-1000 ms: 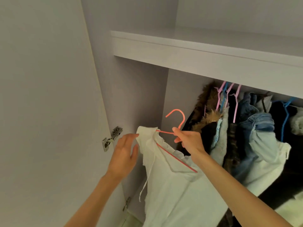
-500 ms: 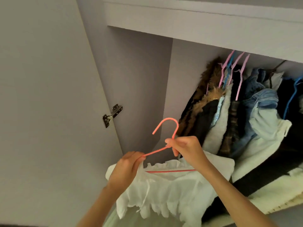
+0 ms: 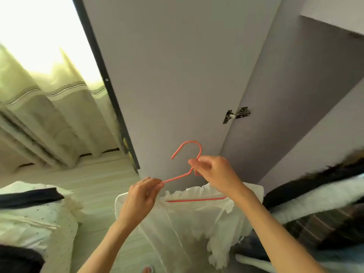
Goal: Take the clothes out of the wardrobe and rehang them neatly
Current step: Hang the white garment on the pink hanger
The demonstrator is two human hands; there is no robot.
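Note:
A white ruffled garment (image 3: 197,223) hangs from a coral-pink hanger (image 3: 187,146) in front of the open wardrobe door (image 3: 177,75). My right hand (image 3: 214,172) pinches the hanger's neck just under its hook. My left hand (image 3: 143,196) grips the hanger's left arm together with the garment's shoulder. The hanger's bottom bar shows through the neckline. Dark, furry and plaid clothes (image 3: 315,203) still in the wardrobe fill the right edge, blurred.
A door hinge (image 3: 236,114) sits on the wardrobe's side panel. Pale curtains (image 3: 49,115) cover a bright window at the left. A bed with white dotted bedding (image 3: 39,223) and a dark garment (image 3: 29,196) lies at the lower left, over a light wooden floor (image 3: 98,184).
The view has swung left and down, away from the wardrobe's inside toward the door, window and bed. Both hands carried the hanger and white garment out; my left hand now grips the hanger's arm.

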